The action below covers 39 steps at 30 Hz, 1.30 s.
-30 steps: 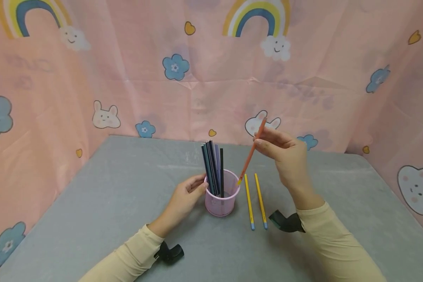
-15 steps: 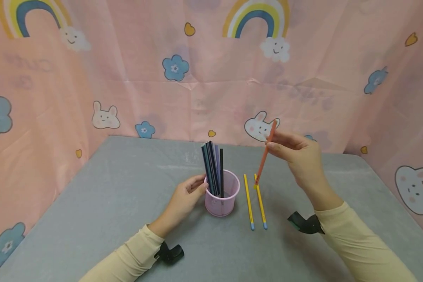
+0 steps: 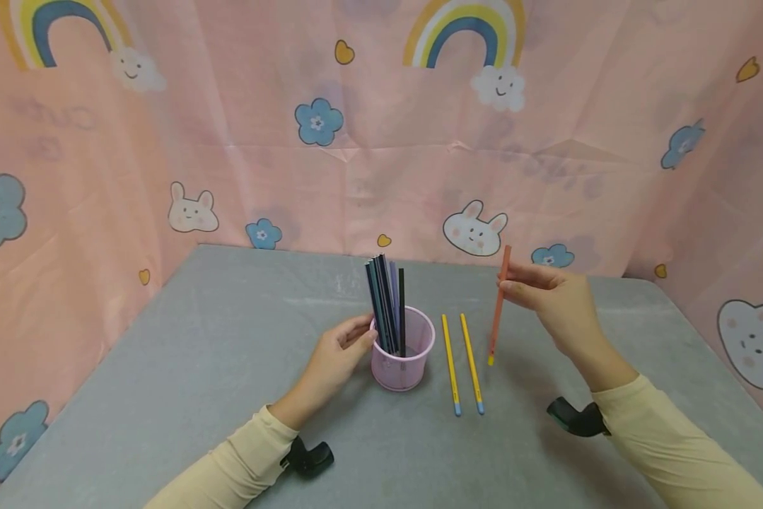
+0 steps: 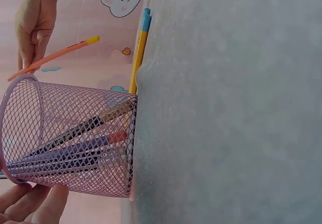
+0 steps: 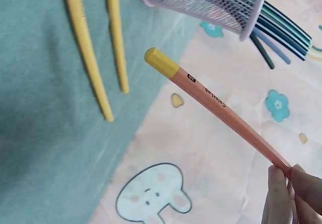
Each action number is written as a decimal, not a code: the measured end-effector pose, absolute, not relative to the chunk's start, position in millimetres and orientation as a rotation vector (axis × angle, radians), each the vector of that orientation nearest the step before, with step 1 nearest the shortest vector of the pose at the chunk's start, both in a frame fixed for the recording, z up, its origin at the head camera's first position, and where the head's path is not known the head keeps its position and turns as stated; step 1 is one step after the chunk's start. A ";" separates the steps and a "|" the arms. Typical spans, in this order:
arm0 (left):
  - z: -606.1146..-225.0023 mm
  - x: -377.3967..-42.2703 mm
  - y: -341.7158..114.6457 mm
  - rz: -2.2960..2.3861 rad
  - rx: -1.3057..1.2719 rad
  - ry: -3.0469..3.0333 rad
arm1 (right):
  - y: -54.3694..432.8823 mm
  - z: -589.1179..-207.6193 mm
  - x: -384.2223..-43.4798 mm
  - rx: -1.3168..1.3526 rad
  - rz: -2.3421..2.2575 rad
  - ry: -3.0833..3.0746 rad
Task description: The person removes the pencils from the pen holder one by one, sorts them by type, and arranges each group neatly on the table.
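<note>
In the head view my right hand (image 3: 556,300) pinches an orange pencil (image 3: 498,304) near its top. The pencil hangs almost upright, its yellow end (image 5: 162,63) pointing down, to the right of two yellow pencils (image 3: 451,364) with blue ends. Those two lie side by side on the table. My left hand (image 3: 333,360) holds the rim of a pink mesh pencil cup (image 3: 399,375) at its left side. Several dark and purple pencils (image 3: 381,304) lean inside the cup toward its left. The left wrist view shows the cup's mesh wall (image 4: 85,183) with the pencils behind it.
A grey cloth-covered table (image 3: 228,396) spreads under everything. Behind it hangs a pink curtain (image 3: 260,85) printed with rainbows, rabbits and flowers. Black wrist mounts (image 3: 575,418) stick out from both sleeves.
My right hand has moved right and lower with the orange pencil, from the cup's rim past the yellow pencils. The pencil is now more upright. My left hand and the cup stay put.
</note>
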<state>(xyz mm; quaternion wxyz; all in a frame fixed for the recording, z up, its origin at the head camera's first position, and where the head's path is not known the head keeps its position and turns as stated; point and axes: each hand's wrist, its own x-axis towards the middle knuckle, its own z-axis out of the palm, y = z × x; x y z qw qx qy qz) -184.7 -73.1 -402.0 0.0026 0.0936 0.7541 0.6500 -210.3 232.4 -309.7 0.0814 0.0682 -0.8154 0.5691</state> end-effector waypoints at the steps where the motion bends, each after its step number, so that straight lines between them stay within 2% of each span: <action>1: -401.8 -184.5 -73.2 2.037 0.288 2.363 | 233.5 -310.6 -210.3 0.200 1.694 -2.451; 12: -399.3 -183.3 -74.3 2.026 0.300 2.388 | 243.3 -320.3 -217.5 0.139 1.740 -2.562; 39: -402.2 -184.5 -73.4 2.028 0.299 2.370 | 254.9 -361.6 -249.0 -0.244 1.798 -2.909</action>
